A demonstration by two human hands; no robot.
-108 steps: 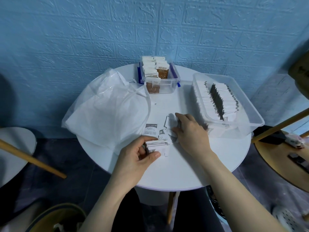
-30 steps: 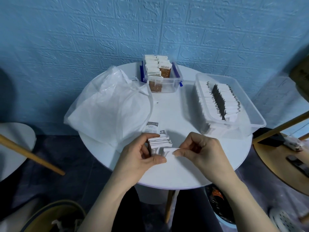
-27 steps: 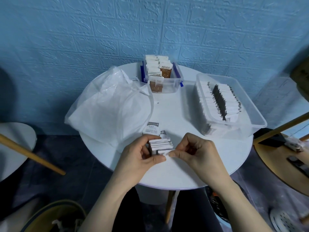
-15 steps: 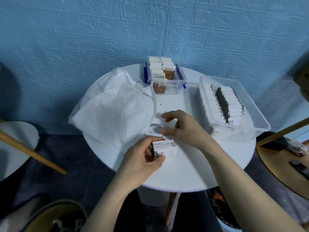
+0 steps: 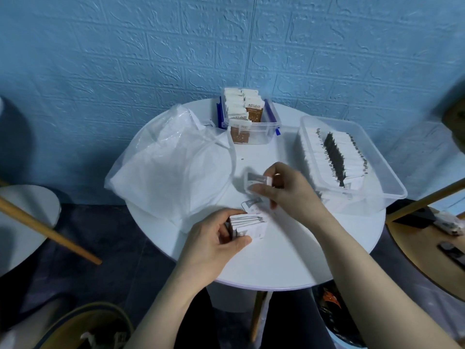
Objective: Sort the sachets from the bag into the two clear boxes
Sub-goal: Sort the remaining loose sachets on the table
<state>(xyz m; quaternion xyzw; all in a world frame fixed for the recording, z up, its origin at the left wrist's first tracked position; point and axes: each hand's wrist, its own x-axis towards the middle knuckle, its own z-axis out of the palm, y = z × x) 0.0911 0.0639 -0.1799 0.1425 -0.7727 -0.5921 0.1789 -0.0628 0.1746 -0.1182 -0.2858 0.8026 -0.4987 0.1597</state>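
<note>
My left hand [image 5: 214, 244] grips a stack of white sachets [image 5: 247, 225] standing on edge on the round white table [image 5: 289, 260]. Just above it, my right hand [image 5: 286, 190] pinches a single grey-and-white sachet [image 5: 258, 180], lifted off the table. Another loose sachet [image 5: 251, 204] lies flat between the two hands. A crumpled clear plastic bag [image 5: 171, 167] lies on the table's left half. At the back stands a small clear box [image 5: 269, 131] with brown-and-white sachets. On the right, a large clear box [image 5: 377, 157] holds a row of white and black sachets.
A blue brick-patterned wall rises right behind the table. Wooden poles cross at the left [image 5: 47, 230] and the right [image 5: 427, 197]. A second round table [image 5: 22, 222] sits at the left edge, and a wooden surface [image 5: 432, 258] with small items is at the right.
My right hand reached to the loose sachets above the stack and has picked one up. My left hand has kept hold of the stack.
</note>
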